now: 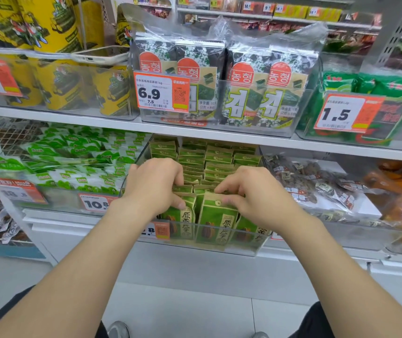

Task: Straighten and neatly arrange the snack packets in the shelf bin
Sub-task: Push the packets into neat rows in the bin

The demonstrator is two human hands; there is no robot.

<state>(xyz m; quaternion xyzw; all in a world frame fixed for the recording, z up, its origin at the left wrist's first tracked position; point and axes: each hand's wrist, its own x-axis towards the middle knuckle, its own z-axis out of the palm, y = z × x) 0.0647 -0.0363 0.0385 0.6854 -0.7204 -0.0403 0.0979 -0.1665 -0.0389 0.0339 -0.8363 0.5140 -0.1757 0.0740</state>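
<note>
The snack packets (215, 224), green and tan, stand upright in rows inside the clear shelf bin (133, 164), in the middle of the lower shelf straight ahead of you. Your left grip (155, 184) curls over the tops of the front-left packets, thumb on the front face, pinching them. Your right grip (248, 191) pinches the top edge of the front middle packet between thumb and forefinger. Green-and-white packets (73, 162) fill the bin to the left. Brown bagged snacks (317, 189) lie to the right. Seaweed packs (251, 93) stand on the shelf above, some behind a 6.9 price tag (161, 93).
</note>
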